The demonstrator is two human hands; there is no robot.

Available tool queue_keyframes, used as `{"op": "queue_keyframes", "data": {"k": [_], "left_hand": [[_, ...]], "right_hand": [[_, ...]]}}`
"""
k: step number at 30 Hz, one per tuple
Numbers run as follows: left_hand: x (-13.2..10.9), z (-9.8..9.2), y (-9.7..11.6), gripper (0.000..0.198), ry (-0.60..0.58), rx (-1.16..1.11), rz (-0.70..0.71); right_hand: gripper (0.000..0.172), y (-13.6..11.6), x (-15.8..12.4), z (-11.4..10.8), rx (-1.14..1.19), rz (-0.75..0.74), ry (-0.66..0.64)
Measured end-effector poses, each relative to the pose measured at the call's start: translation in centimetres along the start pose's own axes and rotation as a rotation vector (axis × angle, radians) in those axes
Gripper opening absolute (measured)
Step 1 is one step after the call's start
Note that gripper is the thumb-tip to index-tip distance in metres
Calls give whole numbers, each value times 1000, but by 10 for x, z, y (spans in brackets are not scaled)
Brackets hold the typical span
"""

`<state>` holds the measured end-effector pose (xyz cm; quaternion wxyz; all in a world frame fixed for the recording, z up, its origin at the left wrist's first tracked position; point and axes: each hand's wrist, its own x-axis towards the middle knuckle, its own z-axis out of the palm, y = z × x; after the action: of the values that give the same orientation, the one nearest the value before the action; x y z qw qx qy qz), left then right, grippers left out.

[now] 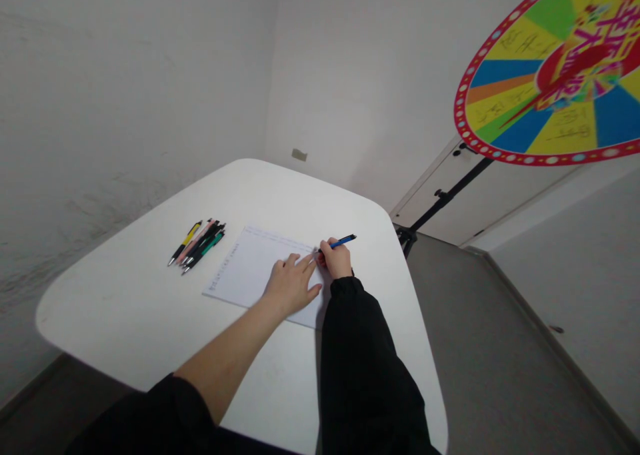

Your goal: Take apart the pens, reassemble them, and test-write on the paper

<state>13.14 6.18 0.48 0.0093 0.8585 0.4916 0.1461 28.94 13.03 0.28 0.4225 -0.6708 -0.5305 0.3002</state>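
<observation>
A white sheet or pad of paper (pixel 245 268) lies on the white table, with small handwriting along its top and left edges. My left hand (pixel 293 283) rests flat on the paper, fingers spread. Close beside its fingertips, my right hand (pixel 336 258) is closed around a blue pen (pixel 344 240) with a dark end. The pen slants up to the right, its tip low at the paper's upper right part. Whether the tip touches the paper is too small to tell.
Several pens (pixel 197 245), yellow, pink, black and green, lie bunched left of the paper. The white table (pixel 125 295) has rounded corners and stands near the walls. Beyond its right side, a colourful prize wheel (pixel 530 108) stands on a black stand (pixel 440 202).
</observation>
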Motion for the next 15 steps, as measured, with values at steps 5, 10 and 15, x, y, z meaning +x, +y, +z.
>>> {"op": "queue_keyframes", "data": {"k": [5, 10, 15], "left_hand": [[0, 0, 1, 56, 7, -10, -3], [0, 0, 1, 56, -3, -24, -5], [0, -1, 0, 57, -13, -27, -7]], "right_hand": [[24, -1, 0, 0, -16, 13, 1], [22, 0, 0, 0, -10, 2, -10], [20, 3, 2, 0, 10, 12, -8]]}}
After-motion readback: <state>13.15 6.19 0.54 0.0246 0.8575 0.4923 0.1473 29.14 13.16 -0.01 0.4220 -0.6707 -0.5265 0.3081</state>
